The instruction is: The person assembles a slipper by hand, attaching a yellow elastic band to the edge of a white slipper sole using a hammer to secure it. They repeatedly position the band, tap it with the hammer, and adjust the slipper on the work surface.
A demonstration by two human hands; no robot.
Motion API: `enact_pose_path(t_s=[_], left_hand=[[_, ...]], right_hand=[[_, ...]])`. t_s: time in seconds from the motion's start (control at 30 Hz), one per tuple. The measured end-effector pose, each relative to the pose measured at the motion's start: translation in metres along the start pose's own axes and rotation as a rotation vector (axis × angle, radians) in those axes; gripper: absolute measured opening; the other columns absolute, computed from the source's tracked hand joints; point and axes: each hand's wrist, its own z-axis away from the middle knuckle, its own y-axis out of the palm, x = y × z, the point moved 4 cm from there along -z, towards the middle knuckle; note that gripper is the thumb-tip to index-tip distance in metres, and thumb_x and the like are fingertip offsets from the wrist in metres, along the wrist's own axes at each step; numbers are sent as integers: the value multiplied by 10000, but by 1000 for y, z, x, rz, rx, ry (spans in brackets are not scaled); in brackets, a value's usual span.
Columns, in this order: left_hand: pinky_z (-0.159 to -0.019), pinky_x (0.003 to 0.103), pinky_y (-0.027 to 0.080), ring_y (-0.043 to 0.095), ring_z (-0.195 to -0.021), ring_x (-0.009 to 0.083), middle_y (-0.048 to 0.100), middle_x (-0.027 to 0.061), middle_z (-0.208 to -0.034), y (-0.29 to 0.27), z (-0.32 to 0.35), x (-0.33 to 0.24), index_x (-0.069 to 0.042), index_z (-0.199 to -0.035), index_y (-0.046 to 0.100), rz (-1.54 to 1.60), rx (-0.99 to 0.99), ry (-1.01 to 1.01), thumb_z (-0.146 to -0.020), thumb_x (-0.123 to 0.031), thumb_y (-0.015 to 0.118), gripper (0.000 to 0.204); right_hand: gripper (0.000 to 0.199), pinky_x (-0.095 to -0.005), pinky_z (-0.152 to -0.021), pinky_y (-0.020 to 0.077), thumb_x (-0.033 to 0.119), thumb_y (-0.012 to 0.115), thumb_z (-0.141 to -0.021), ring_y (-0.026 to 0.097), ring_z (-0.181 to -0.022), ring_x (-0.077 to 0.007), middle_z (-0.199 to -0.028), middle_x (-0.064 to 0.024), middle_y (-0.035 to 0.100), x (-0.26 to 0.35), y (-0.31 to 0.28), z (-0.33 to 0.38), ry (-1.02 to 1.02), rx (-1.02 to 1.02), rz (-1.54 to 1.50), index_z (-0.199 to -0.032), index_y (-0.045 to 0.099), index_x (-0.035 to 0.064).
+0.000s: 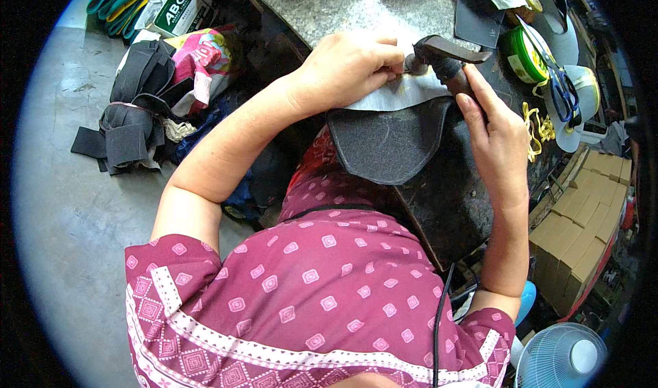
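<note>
**Here, a hammer met a grey piece on the stone bench**

Here the right hand [497, 138], at the right of centre, was closed around the dark handle of a hammer [445, 55], index finger laid along the shaft, with the hammer's head resting at the top edge of a pale grey cut sheet [397, 94]. The left hand [346, 69], just left of it in the upper middle, was pinched shut on that same sheet, fingertips touching it right beside the hammer head. The sheet lay on a speckled stone bench top [329, 11], overlapping a darker, rough-textured curved piece [387, 144] that hung toward the person's lap.

The step in hand appeared to be tapping down the sheet's edge. The next blow would call for fingers held clear of the head and the sheet kept flat and unmoving.

Further out, blue-handled scissors [558, 79] lay over a green round tin [524, 55] at the upper right, cardboard boxes [582, 210] were stacked at the right edge, black fabric strips [130, 114] sat on the floor at the upper left, and a fan [562, 357] stood at the lower right.
</note>
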Motion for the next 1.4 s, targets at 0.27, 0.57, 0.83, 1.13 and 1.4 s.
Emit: enact_pose_path(t_s=[0.27,0.57,0.83,1.13,1.4], left_hand=[[-740,392,529,655,-875,291,623,62,-883,2,2,0,-86,-893,652,-23,5,-29,-814,-100,699,93],[-727,353,528,657,-841,280,634,70,-870,-10,15,-9,-95,-925,693,-25,-78,-167,-802,-158,748,150],[-707,387,521,625,-845,282,595,47,-861,-6,15,-16,-118,-869,667,-174,-81,-22,-808,-133,714,79],[-720,396,527,634,-836,290,593,64,-857,-3,16,-12,-95,-853,626,-112,-113,-29,-794,-143,724,123],[-773,383,517,614,-925,286,617,65,-881,-4,12,-14,-91,-926,639,-201,-74,-99,-801,-258,761,242]], right_hand=[[353,-357,-855,554,217,641,-971,713,-1026,-283,-1181,-151,704,1,-16,5,-60,-233,-181,-1305,644,103],[352,-383,-808,553,269,636,-966,700,-966,-339,-1130,-152,696,-7,5,9,12,-5,48,-1301,634,162],[358,-343,-871,545,157,660,-961,713,-1031,-237,-1181,-148,717,0,-32,-3,44,-294,-407,-1307,648,65],[372,-329,-908,528,126,676,-947,697,-1061,-208,-1210,-166,704,10,-13,8,-158,-96,-145,-1303,639,22],[366,-352,-847,543,219,661,-949,698,-1024,-268,-1161,-137,698,3,9,11,-71,-26,-27,-1305,636,139]])
